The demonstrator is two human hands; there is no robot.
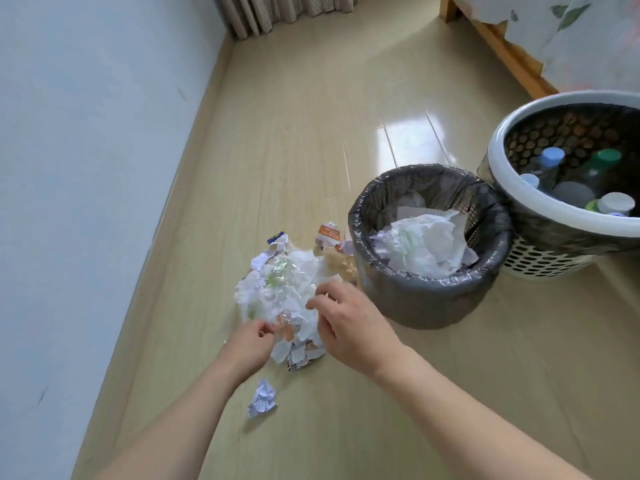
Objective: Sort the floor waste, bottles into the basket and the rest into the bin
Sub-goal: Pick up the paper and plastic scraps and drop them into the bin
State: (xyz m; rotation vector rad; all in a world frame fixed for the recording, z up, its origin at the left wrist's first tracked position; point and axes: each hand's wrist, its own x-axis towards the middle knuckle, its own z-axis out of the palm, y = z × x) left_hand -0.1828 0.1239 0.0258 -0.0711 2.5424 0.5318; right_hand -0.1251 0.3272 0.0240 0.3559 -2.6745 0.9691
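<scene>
- Right now both hands sit at the near edge of the scrap pile (pixel 287 299) on the floor (pixel 311 133).
- Left hand (pixel 247 346): grip narrow, fingertips curled in and pinching at the pile's near-left edge; exactly which scrap it has, can't tell.
- Right hand (pixel 349 327): palm down on the pile's right side, fingers bent onto the paper and film; looks like a gathering grip, not yet closed round a clear bundle.
- Key relation: the pile lies straight ahead of both hands, between them, long axis running away from the person. The bin (pixel 429 244) is just right of the pile, nearly touching its far-right scraps, so the right hand is the nearer one for the drop.
- Both forearms come in from the bottom of view, converging on the pile, wrists low.
- One loose crumpled paper (pixel 262 399) lies apart, nearer the person, beside the left forearm.
- Bin is black-lined and already holds white paper.
- Basket (pixel 519 126) stands touching the bin on its far right, with several capped bottles (pixel 550 164) inside.
- No bottles visible in the pile; my read is that the rest is all bin-bound.
</scene>
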